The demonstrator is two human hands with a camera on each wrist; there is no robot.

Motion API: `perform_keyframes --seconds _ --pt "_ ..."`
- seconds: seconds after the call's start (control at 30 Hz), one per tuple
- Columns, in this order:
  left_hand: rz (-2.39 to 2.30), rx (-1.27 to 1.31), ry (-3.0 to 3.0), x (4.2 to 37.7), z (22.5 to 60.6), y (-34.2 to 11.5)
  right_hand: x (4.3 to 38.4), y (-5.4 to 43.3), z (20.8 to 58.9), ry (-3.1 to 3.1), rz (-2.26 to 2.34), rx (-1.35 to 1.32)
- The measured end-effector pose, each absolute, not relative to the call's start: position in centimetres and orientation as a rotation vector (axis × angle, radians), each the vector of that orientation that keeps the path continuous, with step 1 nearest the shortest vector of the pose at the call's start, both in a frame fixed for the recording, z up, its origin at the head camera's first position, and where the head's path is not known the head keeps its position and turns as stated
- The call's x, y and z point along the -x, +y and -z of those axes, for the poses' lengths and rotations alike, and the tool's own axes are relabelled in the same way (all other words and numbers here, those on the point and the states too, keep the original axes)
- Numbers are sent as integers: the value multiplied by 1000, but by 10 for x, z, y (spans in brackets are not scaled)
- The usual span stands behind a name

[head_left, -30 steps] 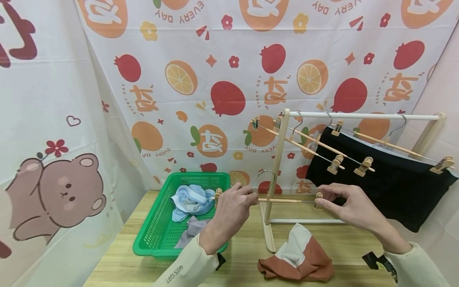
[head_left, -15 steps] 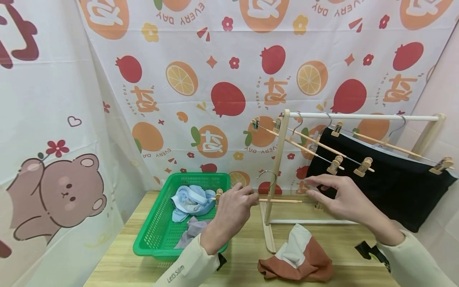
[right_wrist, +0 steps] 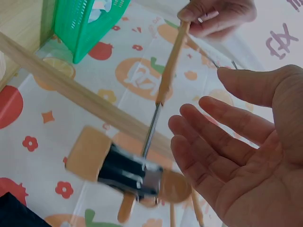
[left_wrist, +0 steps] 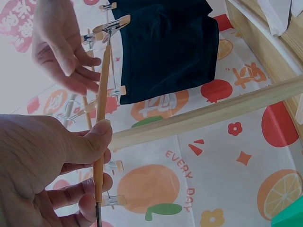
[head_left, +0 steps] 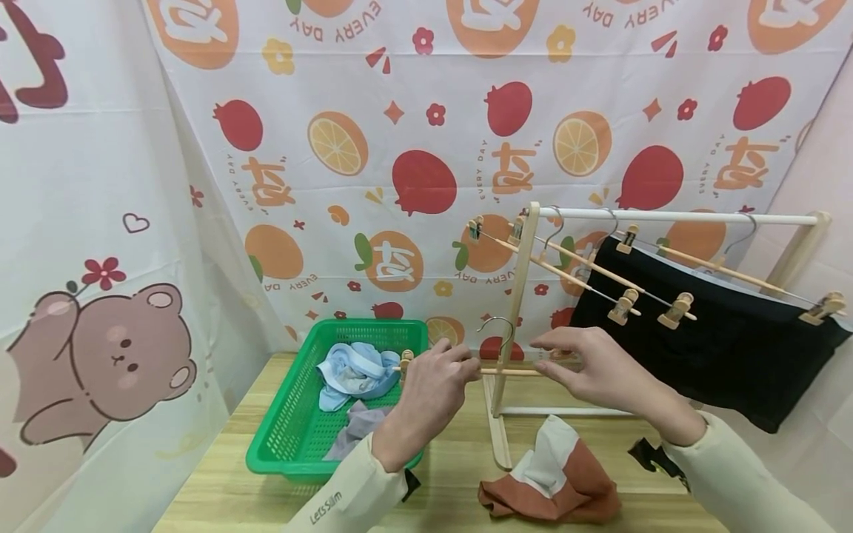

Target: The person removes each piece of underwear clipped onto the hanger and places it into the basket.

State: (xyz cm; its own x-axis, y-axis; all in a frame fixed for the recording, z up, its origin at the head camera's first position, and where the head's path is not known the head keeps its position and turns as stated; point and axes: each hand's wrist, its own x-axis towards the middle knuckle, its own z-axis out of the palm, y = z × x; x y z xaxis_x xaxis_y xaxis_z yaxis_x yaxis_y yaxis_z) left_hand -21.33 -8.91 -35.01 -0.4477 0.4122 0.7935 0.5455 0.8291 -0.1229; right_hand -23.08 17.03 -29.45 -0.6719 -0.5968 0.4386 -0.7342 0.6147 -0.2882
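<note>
Wooden clip hanger [left_wrist: 102,90], pinched in the left hand [head_left: 435,379] near the rack [head_left: 516,296]; right hand [head_left: 596,366], fingers loosely extended, just beside it; brown-and-white cloth [head_left: 588,481], which lay on the table [head_left: 220,474] beyond the green basket [head_left: 269,429].

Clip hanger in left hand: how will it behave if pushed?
The clip hanger is likely stiff: its wooden bar looks straight. Probably light: the left hand alone appears to hold it. The clip near the right hand may slide, sitting on a slim metal rod.
</note>
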Motion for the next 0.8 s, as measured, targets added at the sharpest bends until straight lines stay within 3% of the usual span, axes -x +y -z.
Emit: perform_keyframes --seconds 0.43,0.8 --pt "181 703 -2106 215 350 -87 239 150 312 -2508 -438 -1197" --pt "212 711 -2082 217 352 -88 246 150 320 -2456 -605 -1274"
